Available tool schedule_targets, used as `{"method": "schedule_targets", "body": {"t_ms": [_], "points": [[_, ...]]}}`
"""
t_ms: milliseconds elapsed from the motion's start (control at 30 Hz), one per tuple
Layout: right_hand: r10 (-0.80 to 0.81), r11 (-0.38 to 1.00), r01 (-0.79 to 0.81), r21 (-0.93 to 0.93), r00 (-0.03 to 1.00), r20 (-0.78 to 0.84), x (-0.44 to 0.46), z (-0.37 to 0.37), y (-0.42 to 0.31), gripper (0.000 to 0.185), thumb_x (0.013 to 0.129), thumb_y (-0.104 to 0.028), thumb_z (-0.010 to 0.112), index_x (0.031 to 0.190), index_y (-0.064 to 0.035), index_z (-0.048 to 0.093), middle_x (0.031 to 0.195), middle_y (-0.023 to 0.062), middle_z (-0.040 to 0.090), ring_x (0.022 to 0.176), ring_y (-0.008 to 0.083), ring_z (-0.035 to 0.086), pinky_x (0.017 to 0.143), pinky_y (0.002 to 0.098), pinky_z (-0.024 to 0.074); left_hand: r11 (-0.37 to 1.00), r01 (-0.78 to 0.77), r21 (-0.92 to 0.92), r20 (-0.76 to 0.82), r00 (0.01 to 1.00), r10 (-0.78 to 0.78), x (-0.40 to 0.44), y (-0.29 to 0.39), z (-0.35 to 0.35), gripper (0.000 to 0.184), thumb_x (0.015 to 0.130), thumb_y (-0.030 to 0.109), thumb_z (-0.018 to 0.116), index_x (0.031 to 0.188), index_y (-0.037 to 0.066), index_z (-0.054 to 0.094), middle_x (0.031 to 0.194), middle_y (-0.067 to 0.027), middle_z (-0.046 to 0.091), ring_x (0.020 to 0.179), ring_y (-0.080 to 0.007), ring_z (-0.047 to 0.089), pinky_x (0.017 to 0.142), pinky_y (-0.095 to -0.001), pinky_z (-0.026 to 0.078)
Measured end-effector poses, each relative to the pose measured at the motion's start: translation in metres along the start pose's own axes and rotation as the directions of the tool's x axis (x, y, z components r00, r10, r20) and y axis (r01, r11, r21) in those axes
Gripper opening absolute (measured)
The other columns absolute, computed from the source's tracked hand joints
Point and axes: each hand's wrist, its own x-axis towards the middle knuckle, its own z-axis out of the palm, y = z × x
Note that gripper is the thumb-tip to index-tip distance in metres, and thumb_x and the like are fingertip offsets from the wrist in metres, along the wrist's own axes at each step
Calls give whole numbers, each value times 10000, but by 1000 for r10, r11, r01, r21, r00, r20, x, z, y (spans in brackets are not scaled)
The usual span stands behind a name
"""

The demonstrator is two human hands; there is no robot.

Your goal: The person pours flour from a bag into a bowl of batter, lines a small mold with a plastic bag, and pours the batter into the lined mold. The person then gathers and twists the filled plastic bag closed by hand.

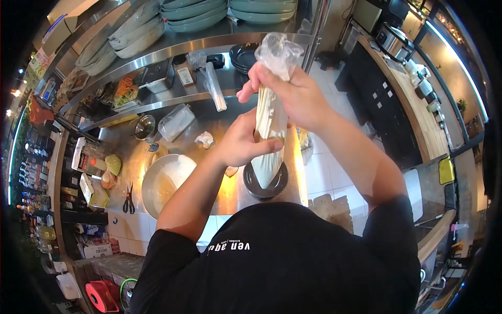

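Note:
A clear plastic piping bag (267, 123), filled with something pale and creamy, hangs tip down before me. My right hand (293, 94) is wrapped round its upper part, just under the bunched, twisted top. Lower down, my left hand (248, 138) grips the bag's side, thumb across the front. The bag's tip points into a small black bowl (282, 180) on the steel counter; whether it touches the bowl's bottom I cannot tell. To the left, a large metal mixing bowl (151, 183) has white residue on its wall. Part of it is hidden behind my left forearm.
Black-handled scissors (128, 201) lie left of the mixing bowl. A crumpled white tissue (204, 139) and a clear plastic container (177, 122) are farther back. Steel shelves (178, 44) with stacked green plates (194, 15) rise behind the counter. Tiled floor lies to the right.

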Motion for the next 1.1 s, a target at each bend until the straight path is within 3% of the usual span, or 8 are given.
{"method": "schedule_targets", "body": {"t_ms": [200,267,467,600,700,833,900,1100], "points": [[80,946,-82,-314,997,-19,-11,9,-15,220,1118,-213,539,1130,-28,657,1231,127,710,1141,208,672,1001,373,543,991,82,-109,18,997,-80,16,17,-6,271,1033,250,724,1165,22,662,976,-11,687,884,-123,660,788,-307,539],[94,946,-98,-310,995,-28,-14,10,-19,248,1088,-234,578,1180,-32,689,1151,90,732,1071,177,682,968,354,544,986,-141,-86,-41,990,138,24,18,3,201,1095,224,626,1069,28,661,896,-12,648,816,-119,638,743,-297,527],[75,961,-51,-271,994,82,-18,-1,-42,289,1077,-279,615,1161,-32,740,1083,52,753,1002,144,699,927,336,562,992,-29,-121,-63,998,22,20,16,11,255,1137,228,540,983,37,610,868,-16,630,788,-116,633,731,-315,531],[-69,976,86,-199,993,94,-8,-3,-48,324,1111,-312,582,1150,-31,739,1085,58,754,986,130,702,907,332,576,986,-4,-167,-26,1000,0,19,15,13,250,1141,273,527,1116,33,590,871,-55,625,788,-184,677,740,-357,565],[-83,962,114,-248,988,133,-2,-4,-53,405,1124,-372,536,1025,-28,724,1214,154,726,1156,214,671,1014,373,514,955,46,-292,-10,999,-52,19,24,15,231,1128,257,549,1125,31,597,933,-73,650,856,-199,706,794,-371,577],[-20,945,65,-321,990,139,-2,-2,-55,423,1132,-392,520,1028,-33,717,1216,147,727,1149,207,667,1008,373,511,912,27,-410,90,996,11,24,42,7,318,1075,303,587,1195,11,613,1050,-88,671,1049,-220,682,933,-397,565],[25,956,26,-292,986,167,-2,-2,-44,447,1132,-432,508,1035,-49,716,1219,142,734,1089,186,681,842,305,568,855,61,-515,109,994,-6,28,48,1,483,1019,392,607,1309,7,585,1130,-121,662,1135,-276,673,955,-439,557],[210,936,-212,-282,977,-40,-12,17,-75,467,1129,-438,500,925,-38,630,968,88,714,953,138,716,463,184,491,868,-49,-495,85,991,104,42,51,7,380,1094,320,512,1323,20,552,1194,-110,621,1101,-240,634,986,-413,513]]}}
